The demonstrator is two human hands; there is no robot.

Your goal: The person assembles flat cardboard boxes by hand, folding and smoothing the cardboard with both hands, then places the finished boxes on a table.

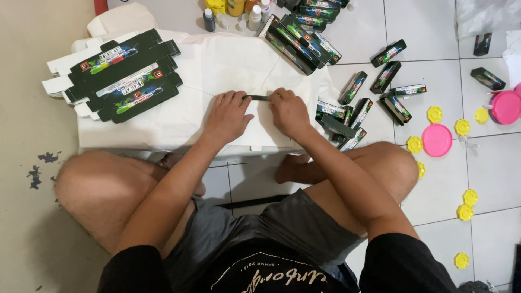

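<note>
My left hand [228, 114] and my right hand [289, 111] both press down on a flat white carton blank [259, 127], face down on a low white-covered table [163, 127]. A thin dark edge of the blank [259, 97] shows between my fingertips. Both hands have their fingers curled over the fold. A stack of flat black printed carton blanks [124, 73] lies at the table's left. I sit cross-legged on the floor behind the table.
Folded black boxes lie piled at the table's far right [301, 35] and scattered over the white tile floor [358, 106]. Small bottles [233, 11] stand at the back. A pink lid [437, 139], a pink jar [506, 107] and several yellow caps [465, 203] lie on the right.
</note>
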